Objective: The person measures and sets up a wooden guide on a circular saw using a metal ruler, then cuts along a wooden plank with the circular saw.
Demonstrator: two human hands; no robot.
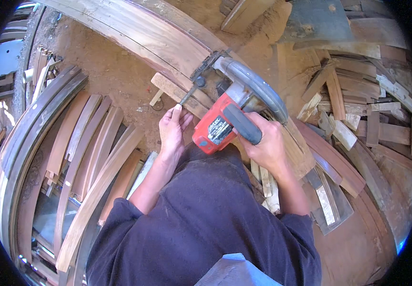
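Note:
My right hand [266, 143] is wrapped round the black rear handle of a circular saw [215, 125] with a red motor housing and a grey blade guard. The saw rests on a long, wide wooden plank [134, 35] that runs from the upper left toward the lower right. My left hand [171, 128] pinches the near end of a thin dark rod [187, 97], which reaches up to the front of the saw's base. Beneath that rod lies a short wooden strip [167, 87]. The blade itself is hidden by the guard and the plank.
Curved and straight wooden boards [79, 128] are stacked to my left. On the right lies a heap of wood offcuts [358, 119]. A dark flat sheet [315, 21] is at the far right, and sawdust covers the ground [120, 86]. More boards [334, 169] lie beside my right arm.

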